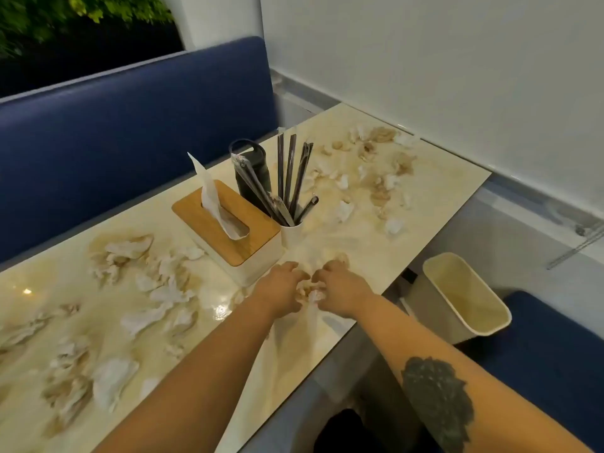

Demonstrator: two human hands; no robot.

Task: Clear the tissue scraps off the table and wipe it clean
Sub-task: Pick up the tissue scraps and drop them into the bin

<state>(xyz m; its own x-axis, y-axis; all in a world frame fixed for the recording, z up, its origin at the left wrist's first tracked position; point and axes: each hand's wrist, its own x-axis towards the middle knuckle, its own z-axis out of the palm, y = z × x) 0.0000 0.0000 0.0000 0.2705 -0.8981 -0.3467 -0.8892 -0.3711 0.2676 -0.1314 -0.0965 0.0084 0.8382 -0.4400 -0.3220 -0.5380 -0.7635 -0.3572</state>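
Cream marbling is veining the table (pixel 434 178). White and tan-stained scraps (pixel 137 256) are lying at nine and one o'clock. Navy is covering the bench (pixel 130 125); wood is topping the white box (pixel 228 223); a dark tattoo (pixel 438 400) is showing at five o'clock beside the cream bin (pixel 464 295).

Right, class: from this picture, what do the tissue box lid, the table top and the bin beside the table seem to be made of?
Tissue box lid: probably wood or bamboo, matt; tan with faint grain. Table top: polished stone or a marble-look laminate; cream veining and a glossy light reflection. Bin: likely plastic; smooth, cream, thin rounded rim.
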